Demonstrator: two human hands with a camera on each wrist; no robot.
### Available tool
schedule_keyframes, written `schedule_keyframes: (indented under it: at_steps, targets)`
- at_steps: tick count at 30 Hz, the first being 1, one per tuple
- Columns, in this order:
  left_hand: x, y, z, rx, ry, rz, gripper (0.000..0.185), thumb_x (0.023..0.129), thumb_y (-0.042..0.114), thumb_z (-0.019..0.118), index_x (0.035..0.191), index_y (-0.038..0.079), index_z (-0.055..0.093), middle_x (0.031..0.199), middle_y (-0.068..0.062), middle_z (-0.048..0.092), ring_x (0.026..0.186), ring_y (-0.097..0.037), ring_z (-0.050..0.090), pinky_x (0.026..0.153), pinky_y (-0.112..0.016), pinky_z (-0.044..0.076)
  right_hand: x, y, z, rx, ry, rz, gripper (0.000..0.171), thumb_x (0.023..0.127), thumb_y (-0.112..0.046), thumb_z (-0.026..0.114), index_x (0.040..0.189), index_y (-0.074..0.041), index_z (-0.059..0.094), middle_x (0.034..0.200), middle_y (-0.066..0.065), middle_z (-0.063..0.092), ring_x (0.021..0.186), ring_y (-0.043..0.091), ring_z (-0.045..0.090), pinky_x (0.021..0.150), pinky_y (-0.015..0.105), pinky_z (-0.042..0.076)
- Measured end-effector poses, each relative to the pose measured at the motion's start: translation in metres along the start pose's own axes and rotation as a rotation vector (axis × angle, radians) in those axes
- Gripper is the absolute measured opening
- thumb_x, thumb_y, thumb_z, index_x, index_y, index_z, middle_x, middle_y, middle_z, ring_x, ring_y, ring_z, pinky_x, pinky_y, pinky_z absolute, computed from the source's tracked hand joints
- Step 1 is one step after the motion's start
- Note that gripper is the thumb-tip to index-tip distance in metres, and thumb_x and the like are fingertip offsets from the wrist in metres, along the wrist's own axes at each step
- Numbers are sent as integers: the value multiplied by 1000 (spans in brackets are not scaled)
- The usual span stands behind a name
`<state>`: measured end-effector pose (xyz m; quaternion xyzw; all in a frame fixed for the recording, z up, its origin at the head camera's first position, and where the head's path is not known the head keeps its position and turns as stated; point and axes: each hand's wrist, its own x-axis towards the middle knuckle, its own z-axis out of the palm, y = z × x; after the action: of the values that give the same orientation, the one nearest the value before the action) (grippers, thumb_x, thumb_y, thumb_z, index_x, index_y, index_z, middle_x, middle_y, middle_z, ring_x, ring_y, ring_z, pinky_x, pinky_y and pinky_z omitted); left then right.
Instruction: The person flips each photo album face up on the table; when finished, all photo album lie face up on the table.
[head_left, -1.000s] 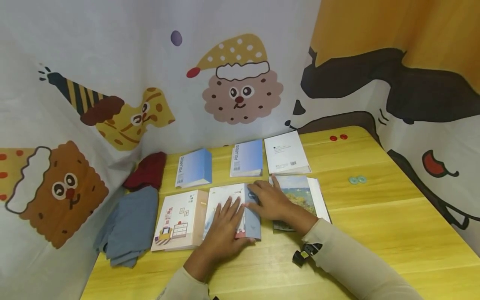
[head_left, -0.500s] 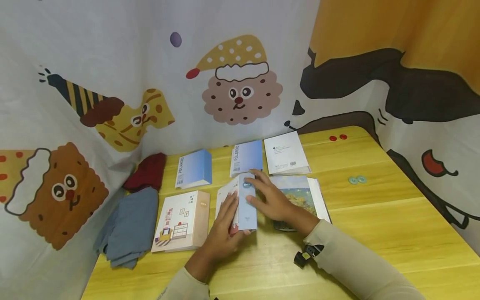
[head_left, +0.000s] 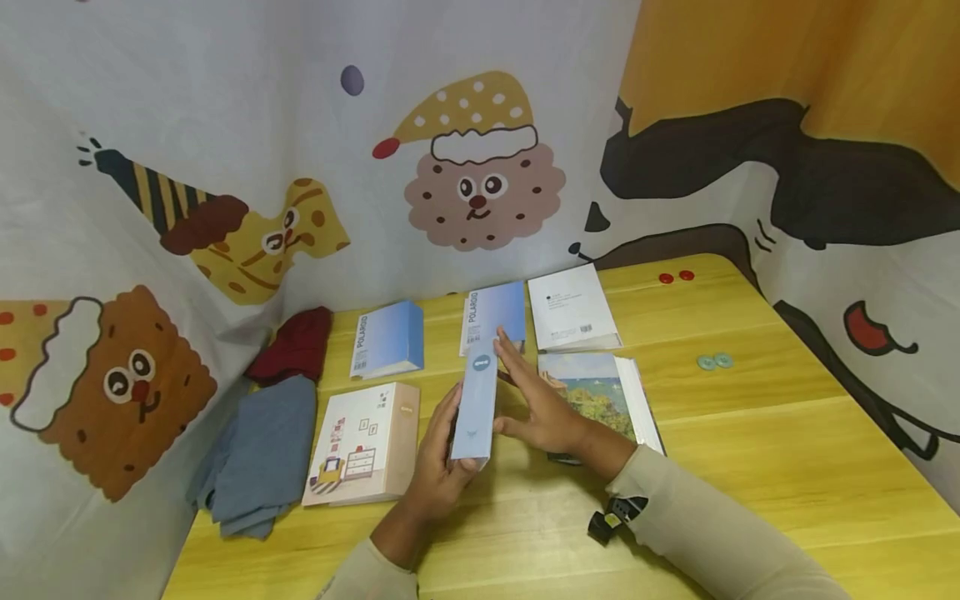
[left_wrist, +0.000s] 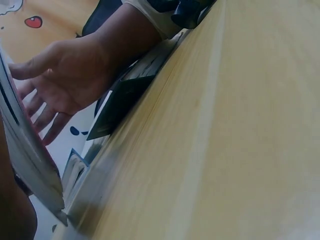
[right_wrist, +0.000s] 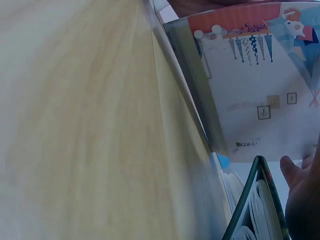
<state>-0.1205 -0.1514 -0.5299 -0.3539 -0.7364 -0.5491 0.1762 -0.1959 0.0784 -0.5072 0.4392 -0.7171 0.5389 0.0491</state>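
Note:
My left hand (head_left: 435,458) grips a photo album (head_left: 474,408) by its left side and near end, thumb at the near edge. The album stands tipped on edge, blue spine facing up. Its white cover with bunting and little picture frames shows in the right wrist view, while the left wrist view catches its lower corner (left_wrist: 55,200) close over the table. At the album's right side is my right hand (head_left: 547,408), fingers straight and spread, fingertips right at the far edge. Below that hand lies an album with a painted landscape cover (head_left: 592,396).
Left of the hands lies a peach-spined album (head_left: 352,442). Behind are two blue POLAROID albums, one left (head_left: 386,333) and one centre (head_left: 498,308), and a white one (head_left: 572,304). Grey cloth (head_left: 262,450) and dark red cloth (head_left: 296,346) lie left; green buttons (head_left: 714,361) and red buttons (head_left: 677,277) right.
The album has turned from lying flat, cover up, to standing on edge with its spine up. My left hand has moved from lying over the cover to gripping its side; the right hand's fingers have straightened.

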Motion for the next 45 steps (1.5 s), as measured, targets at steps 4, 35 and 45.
schedule_keyframes:
  at_steps: [4, 35, 45]
  targets:
    - [1, 1, 1, -49, 10, 26, 94, 113, 55, 48, 168, -14, 18, 175, -34, 25, 163, -18, 35, 129, -21, 34, 0, -2, 1, 6, 1, -10, 115, 101, -65, 63, 176, -3, 2, 184, 20, -12, 171, 46, 2, 122, 72, 37]
    - [-3, -5, -12, -88, -35, -67, 82, 114, 31, 53, 174, -1, 7, 178, -30, 17, 165, -19, 29, 130, -26, 31, 1, -11, 6, -211, -52, 87, 90, 109, -44, 65, 176, -10, 15, 185, 15, 3, 170, 44, 16, 131, 65, 29]
    - [-4, -7, -25, -41, -4, -169, 96, 98, 14, 75, 174, 0, 19, 176, -30, 27, 158, -15, 38, 124, -22, 40, 0, -8, 8, -291, -95, 151, 87, 105, -30, 75, 173, -4, 27, 184, 17, 11, 166, 45, 27, 127, 61, 40]
